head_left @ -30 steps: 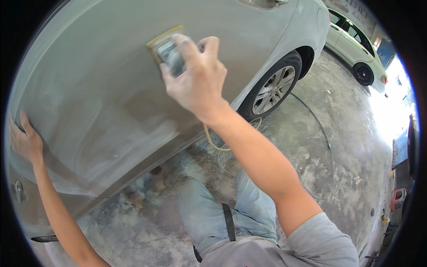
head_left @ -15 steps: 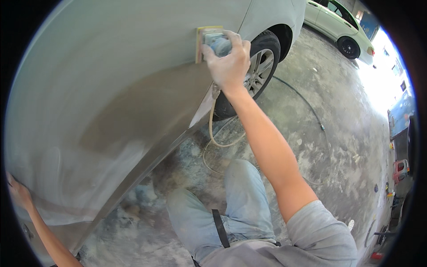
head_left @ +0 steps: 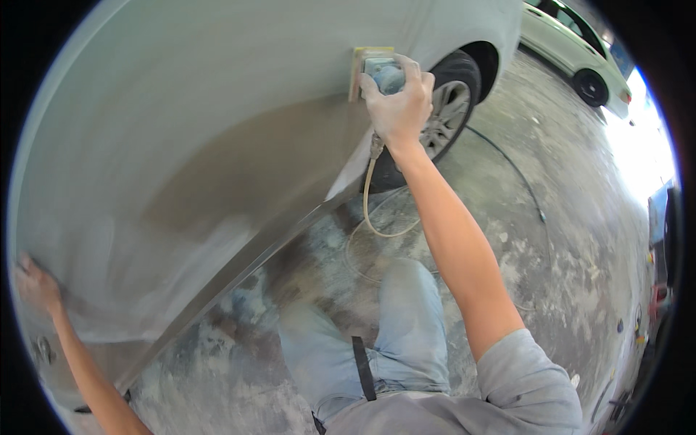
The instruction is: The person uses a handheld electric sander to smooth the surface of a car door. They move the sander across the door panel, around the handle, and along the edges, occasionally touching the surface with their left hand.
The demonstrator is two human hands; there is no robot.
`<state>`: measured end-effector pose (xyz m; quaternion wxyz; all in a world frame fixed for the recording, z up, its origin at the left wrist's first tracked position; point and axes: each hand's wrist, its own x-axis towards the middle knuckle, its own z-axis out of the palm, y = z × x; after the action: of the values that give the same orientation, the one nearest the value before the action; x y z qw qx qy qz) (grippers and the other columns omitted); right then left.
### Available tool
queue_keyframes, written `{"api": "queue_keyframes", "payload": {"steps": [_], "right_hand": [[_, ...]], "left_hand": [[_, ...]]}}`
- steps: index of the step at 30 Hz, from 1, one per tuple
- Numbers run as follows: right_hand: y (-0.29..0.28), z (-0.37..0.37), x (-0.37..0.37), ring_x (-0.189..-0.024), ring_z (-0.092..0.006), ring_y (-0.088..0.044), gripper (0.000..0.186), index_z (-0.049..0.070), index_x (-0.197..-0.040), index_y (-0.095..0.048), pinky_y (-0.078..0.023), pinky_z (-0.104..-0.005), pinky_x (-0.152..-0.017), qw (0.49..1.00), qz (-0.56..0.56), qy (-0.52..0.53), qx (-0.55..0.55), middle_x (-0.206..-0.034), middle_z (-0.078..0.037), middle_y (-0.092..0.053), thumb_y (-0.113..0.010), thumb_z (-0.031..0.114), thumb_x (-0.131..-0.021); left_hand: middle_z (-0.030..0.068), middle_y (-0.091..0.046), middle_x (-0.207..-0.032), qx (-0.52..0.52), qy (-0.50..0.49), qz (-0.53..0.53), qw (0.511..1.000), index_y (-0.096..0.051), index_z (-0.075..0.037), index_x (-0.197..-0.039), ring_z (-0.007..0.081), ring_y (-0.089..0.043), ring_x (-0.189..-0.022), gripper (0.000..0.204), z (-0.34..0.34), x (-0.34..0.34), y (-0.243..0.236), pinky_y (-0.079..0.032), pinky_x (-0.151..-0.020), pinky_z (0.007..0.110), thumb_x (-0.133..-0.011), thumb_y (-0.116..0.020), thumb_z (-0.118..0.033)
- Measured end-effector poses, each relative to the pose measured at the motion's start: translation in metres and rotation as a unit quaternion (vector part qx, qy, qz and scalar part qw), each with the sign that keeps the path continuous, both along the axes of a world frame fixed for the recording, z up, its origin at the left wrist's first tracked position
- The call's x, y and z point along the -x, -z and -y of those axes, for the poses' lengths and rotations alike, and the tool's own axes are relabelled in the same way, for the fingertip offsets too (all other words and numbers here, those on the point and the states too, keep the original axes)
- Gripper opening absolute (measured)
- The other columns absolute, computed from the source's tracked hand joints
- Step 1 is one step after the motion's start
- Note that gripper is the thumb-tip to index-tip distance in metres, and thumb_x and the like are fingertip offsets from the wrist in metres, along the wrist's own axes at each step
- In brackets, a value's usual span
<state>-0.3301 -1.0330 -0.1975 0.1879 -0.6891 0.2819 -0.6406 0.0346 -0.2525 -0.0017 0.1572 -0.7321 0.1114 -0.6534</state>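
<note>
My right hand (head_left: 399,107) is wrapped round a dusty sander (head_left: 383,75) with a square, yellow-edged pad, pressed on the car's rear door (head_left: 181,130) close to its rear edge, just ahead of the wheel arch. A pale hose (head_left: 370,185) hangs from the tool in a loop. At the far left, my left hand (head_left: 38,285) rests on the same door with its fingers extended, slightly blurred. The door's paint is dull pale grey, with a darker brownish patch low down and whitish dust.
The car's rear wheel (head_left: 448,116) is right of the sander. A dark hose (head_left: 518,170) lies on the mottled concrete floor (head_left: 562,254). A white car (head_left: 569,47) stands at the back right, near a bright opening. Assorted items line the right edge. My bent knees are below.
My right hand has moved the sander rightward along the door toward its rear edge. My left hand sits lower in the picture than a second ago, slightly higher than half a second ago.
</note>
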Motion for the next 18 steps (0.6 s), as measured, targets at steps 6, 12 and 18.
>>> {"api": "queue_keyframes", "payload": {"steps": [6,12,18], "right_hand": [[-0.012,-0.107,-0.035,-0.091,-0.0374,-0.071,0.063,0.013,-0.131,-0.068,-0.061,-0.0497,-0.076,0.995,0.032,-0.063,0.065,-0.115,-0.018,-0.06,-0.094,0.03,-0.076],[-0.018,-0.216,-0.047,-0.076,-0.0357,-0.069,0.065,0.017,-0.134,-0.071,-0.058,-0.0448,-0.058,0.981,0.051,-0.144,0.123,-0.11,-0.018,-0.056,-0.092,0.024,-0.073],[-0.025,-0.317,-0.056,-0.084,-0.0344,-0.066,0.071,0.022,-0.136,-0.072,-0.059,-0.0435,-0.058,0.951,0.014,-0.264,0.159,-0.108,-0.015,-0.053,-0.088,0.015,-0.067]], "left_hand": [[0.0257,-0.057,-0.16,0.099,0.126,0.023,0.987,-0.054,0.001,-0.159,0.043,-0.051,-0.149,0.083,0.089,0.068,0.004,-0.036,-0.125,0.051,-0.111,-0.045,-0.065],[0.0211,-0.051,-0.167,0.18,0.171,-0.014,0.969,-0.049,-0.002,-0.163,0.0369,-0.041,-0.158,0.091,0.132,0.102,0.006,-0.026,-0.131,0.049,-0.107,-0.043,-0.073],[0.0213,-0.052,-0.166,0.164,0.177,-0.007,0.97,-0.051,-0.001,-0.162,0.037,-0.043,-0.157,0.088,0.135,0.104,0.003,-0.028,-0.13,0.049,-0.108,-0.045,-0.07]]}}
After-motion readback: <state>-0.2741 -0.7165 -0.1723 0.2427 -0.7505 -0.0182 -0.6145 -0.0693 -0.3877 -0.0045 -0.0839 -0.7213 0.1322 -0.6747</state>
